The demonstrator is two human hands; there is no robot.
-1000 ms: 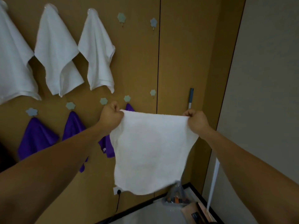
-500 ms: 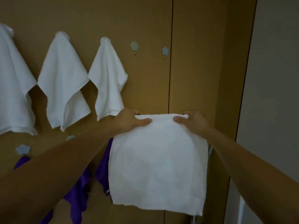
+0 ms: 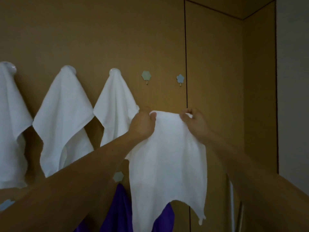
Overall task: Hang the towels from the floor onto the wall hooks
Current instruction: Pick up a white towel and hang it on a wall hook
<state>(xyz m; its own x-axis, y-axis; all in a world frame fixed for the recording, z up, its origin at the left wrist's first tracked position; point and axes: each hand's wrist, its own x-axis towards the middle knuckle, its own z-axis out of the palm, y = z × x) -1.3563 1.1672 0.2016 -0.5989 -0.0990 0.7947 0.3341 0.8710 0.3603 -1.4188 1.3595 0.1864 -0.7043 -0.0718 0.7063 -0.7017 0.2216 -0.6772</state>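
A white towel (image 3: 168,158) hangs from both my hands in front of the brown wall. My left hand (image 3: 142,125) pinches its top edge on the left, and my right hand (image 3: 194,123) pinches the top edge on the right. Two bare flower-shaped hooks sit just above: a green hook (image 3: 146,75) over my left hand and a blue hook (image 3: 180,78) a little left of my right hand. The towel's top edge is well below both hooks.
Three white towels (image 3: 65,118) hang on the upper hooks to the left. Purple towels (image 3: 121,210) hang on the lower row, under another pale hook (image 3: 118,176). A grey wall (image 3: 292,81) juts out at the right. A dark panel seam runs down beside the blue hook.
Both hands have lifted the white towel up the wall toward the upper hooks and moved closer together along its top edge. The view has tilted upward, so the floor is out of sight.
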